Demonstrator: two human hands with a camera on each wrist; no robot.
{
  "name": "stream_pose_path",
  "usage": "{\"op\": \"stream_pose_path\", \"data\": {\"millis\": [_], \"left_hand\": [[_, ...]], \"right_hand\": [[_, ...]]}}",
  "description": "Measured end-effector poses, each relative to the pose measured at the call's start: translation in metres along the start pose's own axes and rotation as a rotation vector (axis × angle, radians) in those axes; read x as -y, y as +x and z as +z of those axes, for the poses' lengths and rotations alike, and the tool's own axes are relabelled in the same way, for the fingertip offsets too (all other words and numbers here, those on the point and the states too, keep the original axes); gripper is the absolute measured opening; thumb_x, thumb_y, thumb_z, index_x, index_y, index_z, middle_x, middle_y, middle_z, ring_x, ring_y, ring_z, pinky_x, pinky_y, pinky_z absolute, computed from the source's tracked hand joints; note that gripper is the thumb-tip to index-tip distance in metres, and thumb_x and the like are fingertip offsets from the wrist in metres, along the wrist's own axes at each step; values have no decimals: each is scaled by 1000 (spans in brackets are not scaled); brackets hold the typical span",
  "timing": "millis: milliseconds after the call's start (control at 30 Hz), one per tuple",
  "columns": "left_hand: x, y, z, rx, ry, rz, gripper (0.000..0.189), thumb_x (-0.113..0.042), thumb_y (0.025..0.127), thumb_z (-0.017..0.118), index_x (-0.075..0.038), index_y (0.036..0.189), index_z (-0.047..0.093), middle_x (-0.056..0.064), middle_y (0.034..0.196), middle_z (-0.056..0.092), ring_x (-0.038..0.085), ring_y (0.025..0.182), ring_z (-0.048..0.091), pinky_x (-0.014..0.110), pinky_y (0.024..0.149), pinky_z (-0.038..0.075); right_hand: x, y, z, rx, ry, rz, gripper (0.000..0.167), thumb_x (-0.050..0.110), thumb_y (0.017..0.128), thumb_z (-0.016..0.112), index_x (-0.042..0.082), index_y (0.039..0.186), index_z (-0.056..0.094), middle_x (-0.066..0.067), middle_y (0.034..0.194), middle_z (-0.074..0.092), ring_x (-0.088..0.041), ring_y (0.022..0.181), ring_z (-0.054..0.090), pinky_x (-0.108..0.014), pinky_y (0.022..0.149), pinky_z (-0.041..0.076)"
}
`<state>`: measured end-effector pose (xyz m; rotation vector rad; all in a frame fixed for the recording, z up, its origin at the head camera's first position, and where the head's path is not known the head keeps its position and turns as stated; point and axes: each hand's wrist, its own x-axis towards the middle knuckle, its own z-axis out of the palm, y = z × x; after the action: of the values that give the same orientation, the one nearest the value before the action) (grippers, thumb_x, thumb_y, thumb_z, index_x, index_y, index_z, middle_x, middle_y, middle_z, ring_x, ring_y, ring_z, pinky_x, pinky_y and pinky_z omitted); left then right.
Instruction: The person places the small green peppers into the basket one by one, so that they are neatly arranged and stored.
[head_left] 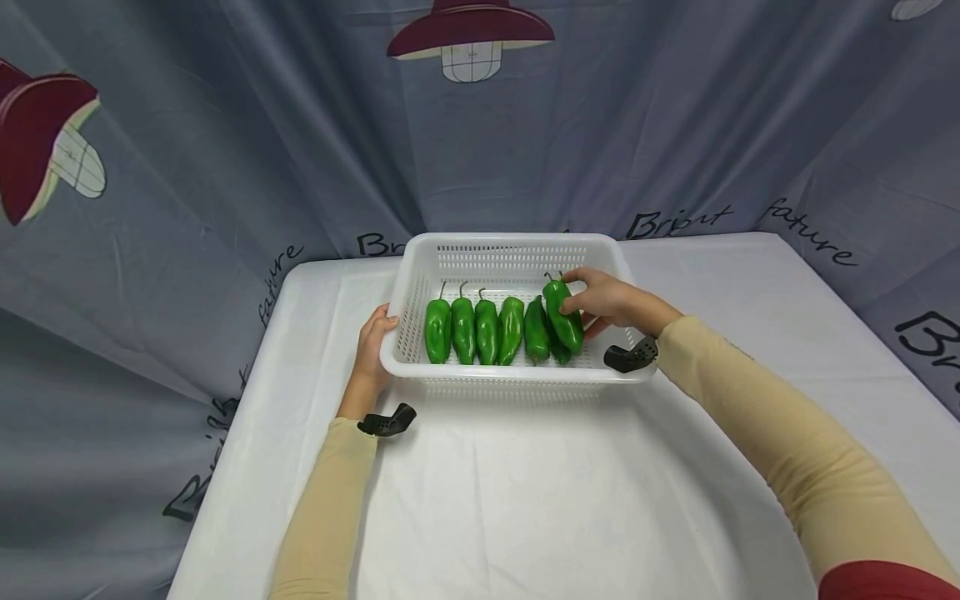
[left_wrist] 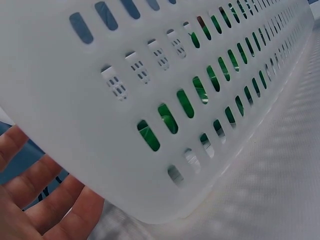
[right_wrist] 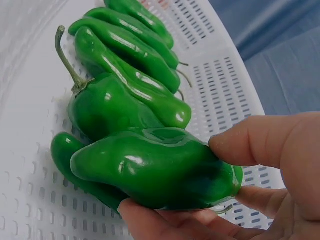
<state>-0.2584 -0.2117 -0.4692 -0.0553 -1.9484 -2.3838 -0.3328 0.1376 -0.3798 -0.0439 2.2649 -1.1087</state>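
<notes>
A white perforated plastic basket (head_left: 517, 374) stands on the table, with several glossy green peppers (head_left: 463, 329) lying side by side in it. My left hand (head_left: 371, 350) grips its left end, thumb over the rim and fingers along the outer wall (left_wrist: 120, 150). Between thumb and fingers, my right hand (head_left: 611, 300) holds a green pepper (right_wrist: 150, 170) near its stem end, at the row's right end. Another pepper (right_wrist: 65, 155) lies partly hidden beneath the held one. Just left of these, one pepper (right_wrist: 110, 107) points its stem toward the basket's near side.
A white cloth (head_left: 487, 500) covers the table under and around the basket. Grey-blue curtains (head_left: 300, 125) with printed lamps and lettering hang along the table's back and sides. Black camera mounts (head_left: 388, 420) sit on both wrists, the right one over the basket's near right corner.
</notes>
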Motion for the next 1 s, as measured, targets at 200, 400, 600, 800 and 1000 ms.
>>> {"op": "stream_pose_path", "data": {"millis": [200, 400, 600, 800, 1000], "left_hand": [[0, 0, 2, -2, -2, -17, 48, -20, 95, 35, -1, 138, 46, -4, 121, 58, 9, 109, 57, 18, 92, 49], [0, 1, 4, -9, 8, -36, 48, -21, 94, 35, -3, 137, 46, -2, 125, 56, 10, 111, 55, 19, 94, 47], [0, 1, 5, -9, 14, -35, 47, -21, 95, 35, -3, 137, 46, -3, 125, 56, 8, 111, 55, 17, 94, 48], [1, 1, 3, 0, -3, -22, 47, -20, 95, 35, -1, 137, 46, -4, 120, 60, 8, 107, 58, 17, 91, 49], [2, 0, 0, -4, -13, -24, 45, -20, 96, 35, -1, 135, 46, -6, 116, 62, 8, 106, 59, 18, 90, 50]], "right_hand": [[-2, -1, -1, 0, -18, -2, 81, 16, 98, 59, 9, 163, 12, -30, 144, 49, -30, 94, 70, -46, 75, 62], [-3, -2, -2, -10, -5, 4, 81, 15, 98, 60, 9, 164, 12, -29, 140, 51, -25, 87, 69, -43, 74, 62], [-3, -4, -4, -6, 8, -10, 77, 19, 101, 57, 6, 163, 14, -30, 146, 48, -28, 93, 70, -40, 74, 62], [1, -12, -9, -9, 15, -38, 74, 24, 103, 53, 6, 163, 14, -29, 154, 41, -42, 112, 67, -42, 78, 62], [8, -29, -20, -28, 2, -89, 74, 27, 103, 54, 7, 163, 15, -28, 156, 40, -43, 114, 66, -44, 81, 62]]}}
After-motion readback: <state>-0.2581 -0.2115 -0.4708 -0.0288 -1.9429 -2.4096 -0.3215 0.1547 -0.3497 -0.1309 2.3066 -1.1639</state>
